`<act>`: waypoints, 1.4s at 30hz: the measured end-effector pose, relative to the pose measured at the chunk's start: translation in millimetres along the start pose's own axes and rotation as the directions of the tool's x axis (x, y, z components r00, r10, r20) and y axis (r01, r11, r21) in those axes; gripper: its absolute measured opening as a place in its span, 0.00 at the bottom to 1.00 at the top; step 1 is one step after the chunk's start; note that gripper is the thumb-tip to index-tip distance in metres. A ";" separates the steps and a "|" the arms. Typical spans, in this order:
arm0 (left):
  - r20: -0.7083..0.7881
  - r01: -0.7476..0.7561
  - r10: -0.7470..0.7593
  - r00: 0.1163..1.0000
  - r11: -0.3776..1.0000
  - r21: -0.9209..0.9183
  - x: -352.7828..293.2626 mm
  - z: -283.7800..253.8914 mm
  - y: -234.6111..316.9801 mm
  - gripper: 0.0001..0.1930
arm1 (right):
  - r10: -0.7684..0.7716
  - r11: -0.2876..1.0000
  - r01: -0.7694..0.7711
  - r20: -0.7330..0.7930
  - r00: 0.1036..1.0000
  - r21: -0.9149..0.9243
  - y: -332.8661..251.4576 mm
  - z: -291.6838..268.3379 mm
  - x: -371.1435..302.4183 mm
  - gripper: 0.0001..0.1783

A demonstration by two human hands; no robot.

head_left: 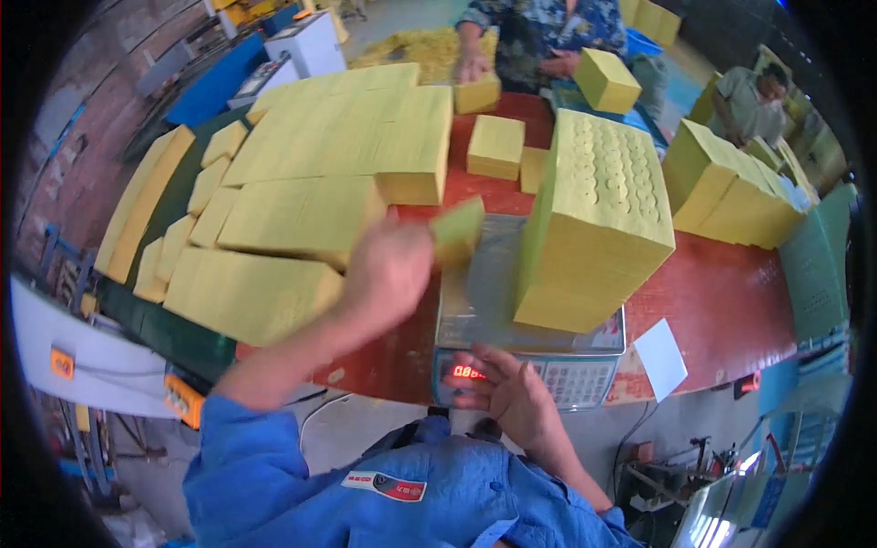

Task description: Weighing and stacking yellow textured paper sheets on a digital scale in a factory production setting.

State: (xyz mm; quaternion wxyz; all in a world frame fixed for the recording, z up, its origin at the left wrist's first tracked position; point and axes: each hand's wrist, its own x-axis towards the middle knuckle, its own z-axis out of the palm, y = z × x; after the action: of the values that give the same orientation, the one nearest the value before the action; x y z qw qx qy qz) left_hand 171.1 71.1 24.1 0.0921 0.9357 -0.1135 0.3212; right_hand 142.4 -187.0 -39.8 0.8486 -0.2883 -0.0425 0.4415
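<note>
Hand, left: extended forward, pinching yellow sheaf at its right; right hand: spread over scale front.

There are two bare hands (one left hand, one right hand), one yellow bundle in the left, one digital scale, one tall yellow stack on it, one white card, one red table, two orange boxes and at least two co-workers. Just beyond the scale sit two loose blocks; the slabs on the left, seams blurring together, cannot be counted surely.
</note>
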 end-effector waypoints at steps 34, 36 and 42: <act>0.650 0.734 -0.344 0.678 0.263 -0.626 175.2 7.3 31.5 0.09 | -0.625 0.258 0.259 0.043 0.780 -0.931 -240.9 75.3 20.5 0.26; 0.643 0.721 -0.327 0.692 0.267 -0.640 172.5 7.0 36.1 0.09 | -0.631 0.255 0.253 0.038 0.775 -0.933 -240.4 69.9 20.8 0.25; 0.584 0.684 -0.366 0.724 0.272 -0.677 163.1 7.5 45.8 0.14 | -0.620 0.278 0.299 0.068 0.782 -0.913 -233.6 62.9 18.2 0.27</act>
State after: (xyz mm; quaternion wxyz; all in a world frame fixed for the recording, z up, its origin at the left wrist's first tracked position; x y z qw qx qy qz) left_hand 288.2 0.5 124.3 0.6308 0.7742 0.0498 0.0149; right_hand 302.2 -248.2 132.2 0.6501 -0.7266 -0.2198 0.0315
